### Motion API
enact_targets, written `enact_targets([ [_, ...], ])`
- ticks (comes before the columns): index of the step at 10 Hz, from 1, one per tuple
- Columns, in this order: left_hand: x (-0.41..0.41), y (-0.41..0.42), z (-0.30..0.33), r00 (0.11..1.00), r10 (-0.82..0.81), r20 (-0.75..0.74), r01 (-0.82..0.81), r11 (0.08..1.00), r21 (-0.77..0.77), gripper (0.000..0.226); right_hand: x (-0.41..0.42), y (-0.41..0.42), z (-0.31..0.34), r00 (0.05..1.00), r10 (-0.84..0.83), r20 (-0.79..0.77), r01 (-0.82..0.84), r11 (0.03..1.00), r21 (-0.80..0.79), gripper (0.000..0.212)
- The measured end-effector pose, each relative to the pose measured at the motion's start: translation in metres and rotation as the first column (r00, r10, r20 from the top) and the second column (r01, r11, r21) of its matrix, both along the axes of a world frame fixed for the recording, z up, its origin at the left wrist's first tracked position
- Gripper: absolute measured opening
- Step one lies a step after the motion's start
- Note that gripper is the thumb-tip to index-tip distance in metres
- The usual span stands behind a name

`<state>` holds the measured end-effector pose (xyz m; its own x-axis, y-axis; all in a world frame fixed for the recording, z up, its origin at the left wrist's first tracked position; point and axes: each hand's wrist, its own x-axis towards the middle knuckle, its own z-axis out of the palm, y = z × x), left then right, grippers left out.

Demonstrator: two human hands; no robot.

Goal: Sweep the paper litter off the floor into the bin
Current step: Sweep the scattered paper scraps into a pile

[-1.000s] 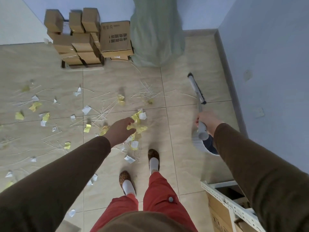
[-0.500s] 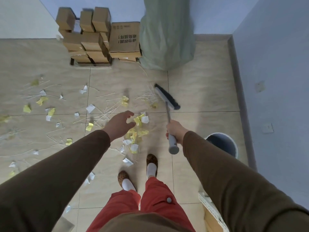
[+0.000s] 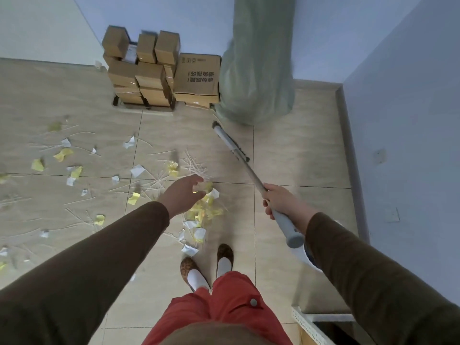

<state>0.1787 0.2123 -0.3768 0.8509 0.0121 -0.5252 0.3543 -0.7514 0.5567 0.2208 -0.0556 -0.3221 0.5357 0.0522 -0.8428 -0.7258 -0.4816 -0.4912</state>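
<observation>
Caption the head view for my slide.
Right hand grips broom beyond paper scraps; left hand open above them.

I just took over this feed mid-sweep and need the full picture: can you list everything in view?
broom: one, grey handle, dark bristles, head on the floor near the sack
paper litter: many, yellow and white, piled before the feet, scattered leftward
thin white strips: many, among the litter
cardboard boxes: a stack, brown, against the far wall
sack: one, pale green, in the corner
bin: one, mostly hidden behind the right arm
shelf frame: white, bottom right
left hand: open, above the pile
right hand: grips the broom handle
</observation>
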Motion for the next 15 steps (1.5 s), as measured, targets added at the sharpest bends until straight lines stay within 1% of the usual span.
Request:
enact_targets([
  [1, 0.004, 0.016, -0.005, 1.000, 0.013, -0.004, -0.013, 1.000, 0.012, 0.046, 0.043, 0.026, -0.020, 0.998, 0.022, 0.056, -0.020, 0.999, -0.035, 0.019],
  [2, 0.010, 0.031, -0.013, 1.000, 0.027, -0.015, -0.027, 0.999, 0.024, 0.046, 0.095, 0.054, -0.038, 0.998, 0.039, 0.048, -0.037, 0.998, -0.057, 0.022],
  [3, 0.017, 0.045, -0.023, 0.998, 0.058, -0.019, -0.057, 0.997, 0.046, 0.046, 0.137, 0.083, -0.060, 1.000, -0.023, 0.004, 0.023, 0.997, -0.070, 0.019],
  [4, 0.024, 0.055, -0.031, 0.996, 0.079, -0.033, -0.077, 0.995, 0.055, 0.046, 0.150, 0.104, -0.067, 0.989, -0.140, -0.044, 0.140, 0.990, -0.006, 0.029],
  [5, 0.030, 0.063, -0.034, 0.994, 0.099, -0.053, -0.096, 0.994, 0.060, 0.047, 0.145, 0.110, -0.074, 0.949, 0.314, 0.010, -0.311, 0.944, -0.107, 0.034],
  [6, 0.035, 0.068, -0.028, 0.991, 0.116, -0.062, -0.112, 0.992, 0.058, 0.047, 0.142, 0.088, -0.055, 0.956, 0.273, -0.109, -0.286, 0.949, -0.131, 0.015],
  [7, 0.043, 0.072, -0.017, 0.990, 0.130, -0.057, -0.126, 0.990, 0.061, 0.046, 0.139, 0.063, -0.025, 0.942, 0.323, -0.093, -0.332, 0.938, -0.098, 0.016],
  [8, 0.048, 0.075, -0.011, 0.987, 0.151, -0.054, -0.147, 0.987, 0.064, 0.046, 0.125, 0.058, -0.020, 0.941, 0.333, -0.051, -0.337, 0.937, -0.094, 0.024],
  [9, 0.049, 0.080, -0.007, 0.985, 0.164, -0.049, -0.160, 0.984, 0.075, 0.045, 0.126, 0.084, -0.036, 0.952, 0.305, -0.004, -0.303, 0.945, -0.121, 0.029],
  [10, 0.042, 0.085, -0.006, 0.984, 0.170, -0.051, -0.165, 0.982, 0.091, 0.044, 0.131, 0.120, -0.056, 0.952, 0.306, 0.011, -0.303, 0.948, -0.096, 0.023],
  [11, 0.028, 0.092, -0.009, 0.982, 0.180, -0.051, -0.175, 0.980, 0.100, 0.045, 0.116, 0.145, -0.063, 0.935, 0.353, -0.018, -0.354, 0.933, -0.069, 0.039],
  [12, 0.012, 0.101, -0.010, 0.982, 0.177, -0.061, -0.170, 0.980, 0.105, 0.045, 0.084, 0.155, -0.067, 0.889, 0.453, -0.072, -0.458, 0.886, -0.080, 0.023],
  [13, -0.005, 0.110, -0.006, 0.985, 0.166, -0.052, -0.161, 0.982, 0.097, 0.045, 0.045, 0.145, -0.049, 0.921, 0.365, -0.135, -0.370, 0.929, -0.019, 0.027],
  [14, -0.026, 0.122, -0.002, 0.990, 0.136, -0.027, -0.133, 0.988, 0.084, 0.046, -0.005, 0.128, -0.036, 0.948, 0.312, -0.064, -0.311, 0.950, 0.033, 0.030],
  [15, -0.056, 0.136, 0.001, 0.994, 0.107, -0.005, -0.106, 0.992, 0.066, 0.045, -0.067, 0.120, -0.031, 0.978, 0.207, -0.010, -0.207, 0.978, 0.031, 0.036],
])
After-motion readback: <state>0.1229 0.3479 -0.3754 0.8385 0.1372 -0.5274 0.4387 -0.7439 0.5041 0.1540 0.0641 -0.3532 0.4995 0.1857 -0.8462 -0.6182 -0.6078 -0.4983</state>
